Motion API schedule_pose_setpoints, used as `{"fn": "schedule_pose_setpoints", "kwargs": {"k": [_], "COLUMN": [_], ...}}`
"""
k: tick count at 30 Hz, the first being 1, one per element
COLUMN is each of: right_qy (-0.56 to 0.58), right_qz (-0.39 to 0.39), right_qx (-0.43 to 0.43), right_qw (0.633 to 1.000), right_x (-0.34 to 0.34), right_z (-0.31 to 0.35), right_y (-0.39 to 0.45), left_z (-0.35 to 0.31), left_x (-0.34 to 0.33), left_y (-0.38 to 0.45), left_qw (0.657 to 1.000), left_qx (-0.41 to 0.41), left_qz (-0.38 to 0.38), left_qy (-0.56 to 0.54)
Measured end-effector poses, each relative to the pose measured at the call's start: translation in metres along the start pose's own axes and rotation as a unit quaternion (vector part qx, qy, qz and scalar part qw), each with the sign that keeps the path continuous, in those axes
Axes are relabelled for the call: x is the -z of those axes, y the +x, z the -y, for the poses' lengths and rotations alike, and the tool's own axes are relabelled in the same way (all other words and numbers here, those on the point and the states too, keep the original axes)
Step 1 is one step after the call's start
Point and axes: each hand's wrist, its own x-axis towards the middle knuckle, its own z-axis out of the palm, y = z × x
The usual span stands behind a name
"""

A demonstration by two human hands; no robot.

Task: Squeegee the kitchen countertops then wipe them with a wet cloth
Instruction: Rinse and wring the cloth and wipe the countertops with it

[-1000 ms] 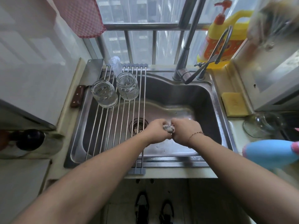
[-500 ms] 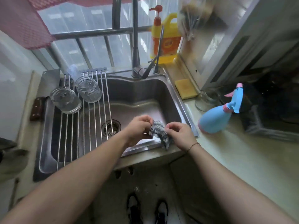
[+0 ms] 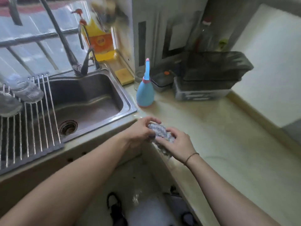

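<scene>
A grey-and-white patterned wet cloth is held between both hands at the front corner of the cream countertop, just right of the steel sink. My left hand grips the cloth's left end with curled fingers. My right hand holds the right part, fingers curled over it, and a fold of cloth hangs down below it over the counter's edge. No squeegee is in view.
A blue spray bottle stands by the sink's right rim, a yellow sponge behind it. Dark stacked containers sit at the counter's back. A roll-up rack with upturned glasses covers the sink's left half. Faucet and yellow soap bottle stand behind.
Both hands have carried the cloth from over the sink basin rightwards to the counter's corner, and the cloth has gone from a tight wad to partly unfolded. My view has swung right.
</scene>
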Motion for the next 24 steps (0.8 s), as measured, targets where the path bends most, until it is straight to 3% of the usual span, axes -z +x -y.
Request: {"fn": "schedule_pose_setpoints", "kwargs": {"k": [3, 7, 9, 11, 13, 15, 19, 22, 24], "right_qy": [0.023, 0.278, 0.278, 0.263, 0.213, 0.103, -0.040, -0.170, -0.287], "right_qz": [-0.061, -0.136, -0.161, -0.166, -0.171, -0.174, -0.183, -0.127, -0.070], "right_qx": [0.005, -0.095, -0.105, -0.113, -0.109, -0.077, -0.029, 0.024, -0.009], "right_qw": [0.998, 0.946, 0.941, 0.944, 0.956, 0.976, 0.982, 0.977, 0.955], "right_x": [0.037, 0.088, 0.109, 0.127, 0.138, 0.143, 0.158, 0.162, 0.160], "right_z": [-0.035, -0.082, -0.097, -0.102, -0.109, -0.114, -0.129, -0.164, -0.188], "right_y": [-0.033, -0.055, -0.062, -0.066, -0.063, -0.055, -0.051, -0.065, -0.084], "left_z": [-0.006, -0.012, -0.012, -0.013, -0.016, -0.018, -0.002, 0.039, 0.071], "left_x": [-0.044, -0.093, -0.107, -0.115, -0.119, -0.123, -0.148, -0.184, -0.209], "left_y": [-0.009, -0.019, -0.025, -0.029, -0.033, -0.040, -0.064, -0.079, -0.085], "left_qw": [0.989, 0.940, 0.923, 0.931, 0.946, 0.945, 0.887, 0.850, 0.848], "left_qx": [-0.016, -0.074, -0.066, -0.052, -0.052, -0.105, -0.250, -0.303, -0.303], "left_qz": [0.034, 0.008, -0.031, -0.066, -0.092, -0.125, -0.175, -0.087, -0.025], "left_qy": [0.145, 0.333, 0.377, 0.357, 0.306, 0.283, 0.347, 0.422, 0.434]}}
